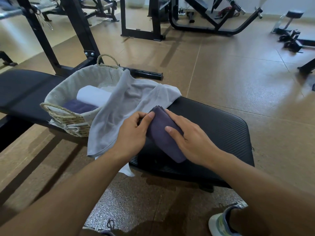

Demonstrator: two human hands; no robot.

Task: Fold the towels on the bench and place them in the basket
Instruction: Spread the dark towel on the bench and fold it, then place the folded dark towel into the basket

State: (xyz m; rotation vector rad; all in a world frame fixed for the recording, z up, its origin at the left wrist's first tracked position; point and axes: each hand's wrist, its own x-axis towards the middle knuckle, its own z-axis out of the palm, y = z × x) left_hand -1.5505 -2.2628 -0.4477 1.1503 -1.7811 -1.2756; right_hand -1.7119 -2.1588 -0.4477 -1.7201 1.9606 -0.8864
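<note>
Gym floor all around us, brown rubbery tiles [238,68] with black weight machines [153,19] standing in the background. Our desk [213,126] is a black padded workout bench. On it we've got a folded dark purple towel [163,133]: our left hand [134,133] pinches its left edge with thumb and curled fingers, and our right hand [189,135] lies flat on top with the fingers straight. Just to the left, a woven basket [66,116] with a cloth liner sits on the bench, holding a white rolled towel [92,96] and a purple towel [78,106]. A light grey towel [122,106] sprawls unfolded over the basket's rim and hangs off the bench's edge.
</note>
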